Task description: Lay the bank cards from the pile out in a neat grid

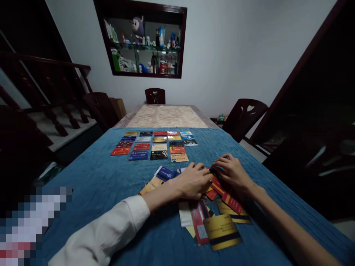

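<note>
Both hands meet over a loose pile of cards. My left hand [195, 181] reaches across from the left, its fingers bent and closed at the pile. Facing it, my right hand [232, 171] has its fingers curled down at the pile's far side. What lies between the fingertips is dark and mostly hidden. Below the hands lie a red card [232, 203], a gold card [222, 232] with a dark stripe, and a red-and-grey card [200, 223]. A blue card [165, 173] and a tan card [152, 184] stick out beyond my left forearm.
Several cards lie in neat rows farther up the blue tablecloth [91, 166], among them a black card [159, 154]. Beyond is a bare patterned tabletop [166, 116]. Dark chairs, such as the right one [244, 114], stand around the table.
</note>
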### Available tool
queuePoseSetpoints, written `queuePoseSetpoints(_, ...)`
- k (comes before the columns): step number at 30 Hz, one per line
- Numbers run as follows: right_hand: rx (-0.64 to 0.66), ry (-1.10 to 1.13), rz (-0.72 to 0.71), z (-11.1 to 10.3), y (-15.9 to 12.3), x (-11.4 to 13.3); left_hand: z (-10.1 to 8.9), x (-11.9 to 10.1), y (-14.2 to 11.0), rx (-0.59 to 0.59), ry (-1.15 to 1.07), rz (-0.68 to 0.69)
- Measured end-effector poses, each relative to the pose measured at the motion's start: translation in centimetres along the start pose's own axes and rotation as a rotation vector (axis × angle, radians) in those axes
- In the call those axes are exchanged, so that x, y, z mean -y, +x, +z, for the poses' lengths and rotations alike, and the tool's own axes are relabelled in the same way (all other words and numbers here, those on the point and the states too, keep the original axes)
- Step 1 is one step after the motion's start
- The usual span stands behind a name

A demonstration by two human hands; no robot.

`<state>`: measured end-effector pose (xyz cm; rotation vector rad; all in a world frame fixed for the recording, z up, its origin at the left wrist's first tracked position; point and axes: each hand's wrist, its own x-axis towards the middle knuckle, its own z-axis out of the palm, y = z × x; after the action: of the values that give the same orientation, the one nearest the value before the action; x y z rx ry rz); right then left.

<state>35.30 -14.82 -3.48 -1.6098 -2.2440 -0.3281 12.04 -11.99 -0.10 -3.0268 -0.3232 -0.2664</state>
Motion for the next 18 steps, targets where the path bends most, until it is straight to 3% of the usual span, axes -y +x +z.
queuePoseSetpoints(9, 0.063, 0.07, 0.022, -0.9, -0.9, -0.9, 2.2, -3.3, 3.1, -0.061, -0.031, 0.249)
queuePoseSetpoints(18, 0.121, 0.24, -0.027, -2.0, -0.9, -0.7, 2.2, -2.2, 2.0, -0.093, -0.007, 0.179)
